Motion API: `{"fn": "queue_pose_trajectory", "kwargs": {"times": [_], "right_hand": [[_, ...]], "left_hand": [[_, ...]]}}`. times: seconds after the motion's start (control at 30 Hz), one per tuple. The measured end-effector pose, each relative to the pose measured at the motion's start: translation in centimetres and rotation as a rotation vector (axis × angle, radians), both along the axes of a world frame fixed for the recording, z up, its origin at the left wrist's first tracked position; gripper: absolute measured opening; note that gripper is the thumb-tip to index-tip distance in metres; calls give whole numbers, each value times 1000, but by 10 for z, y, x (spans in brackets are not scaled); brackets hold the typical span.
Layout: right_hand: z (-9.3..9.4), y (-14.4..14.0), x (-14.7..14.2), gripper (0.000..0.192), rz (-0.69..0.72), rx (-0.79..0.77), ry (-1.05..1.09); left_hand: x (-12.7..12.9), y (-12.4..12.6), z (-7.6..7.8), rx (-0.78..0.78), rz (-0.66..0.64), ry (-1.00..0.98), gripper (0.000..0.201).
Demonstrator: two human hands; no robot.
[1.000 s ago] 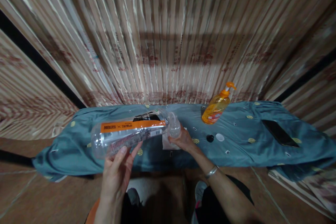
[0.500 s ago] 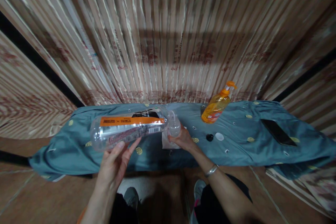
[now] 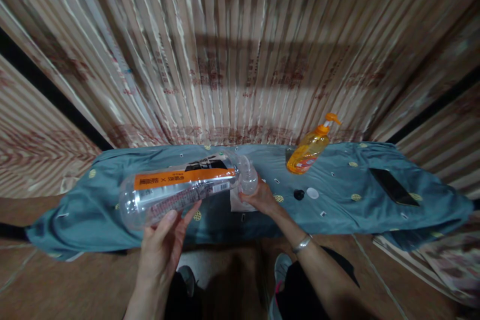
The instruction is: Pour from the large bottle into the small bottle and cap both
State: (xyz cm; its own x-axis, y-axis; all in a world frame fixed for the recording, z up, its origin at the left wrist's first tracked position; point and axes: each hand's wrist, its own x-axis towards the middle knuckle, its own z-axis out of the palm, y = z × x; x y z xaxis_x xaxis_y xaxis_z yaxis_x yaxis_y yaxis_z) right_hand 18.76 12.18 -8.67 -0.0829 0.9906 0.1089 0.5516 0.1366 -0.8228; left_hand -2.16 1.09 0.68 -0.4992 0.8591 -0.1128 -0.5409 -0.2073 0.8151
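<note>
A large clear plastic bottle (image 3: 180,186) with an orange and silver label lies nearly sideways above the cloth, its neck towards the right. My left hand (image 3: 165,237) supports it from below near its base, thumb and fingers closed round its side. Against the bottle's neck, my right hand (image 3: 260,196) grips a small clear plastic bottle (image 3: 247,177). The two mouths are close together; I cannot tell whether they touch. Beneath my right hand a pale flat piece (image 3: 240,204) lies on the cloth, partly hidden.
A pump bottle (image 3: 305,154) of orange liquid stands to the right on the blue cloth (image 3: 270,222). Nearer sit a black cap (image 3: 299,194) and a white disc (image 3: 312,193). Farther right lies a dark phone (image 3: 393,187). A striped curtain (image 3: 240,50) hangs behind.
The large bottle's base has swung slightly left and down towards me, with my left hand shifting along. My right hand and the small bottle have stayed almost in place.
</note>
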Motion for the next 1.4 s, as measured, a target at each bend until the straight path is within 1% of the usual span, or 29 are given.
{"fn": "queue_pose_trajectory", "kwargs": {"times": [0.13, 0.3, 0.4, 0.57, 0.63, 0.93, 1.07, 1.27, 1.4], "right_hand": [[2, 0, -1, 58, -3, -7, 10], [2, 0, -1, 53, -1, 32, 8], [1, 0, -1, 52, 13, 37, 8], [-1, 1, -1, 63, -5, 15, 19], [-1, 1, -2, 67, -10, 11, 28], [0, 1, -1, 60, 12, -7, 30], [-1, 1, -2, 64, -16, -13, 0], [-4, 2, -1, 65, -1, -10, 30], [-6, 3, -1, 65, 11, 15, 44]], "left_hand": [[4, -1, 0, 10, 5, 8, 52], [7, -5, 4, 2, 33, 57, 46], [6, -7, 3, 5, 41, 67, 45], [5, -6, 0, -12, 39, 68, 52], [4, -6, -1, -27, 44, 72, 51], [3, -4, -4, -11, 49, 86, 45], [4, -4, -3, -12, 43, 108, 39], [5, -3, -2, -2, 64, 108, 47], [4, -1, -4, -18, 79, 97, 46]]}}
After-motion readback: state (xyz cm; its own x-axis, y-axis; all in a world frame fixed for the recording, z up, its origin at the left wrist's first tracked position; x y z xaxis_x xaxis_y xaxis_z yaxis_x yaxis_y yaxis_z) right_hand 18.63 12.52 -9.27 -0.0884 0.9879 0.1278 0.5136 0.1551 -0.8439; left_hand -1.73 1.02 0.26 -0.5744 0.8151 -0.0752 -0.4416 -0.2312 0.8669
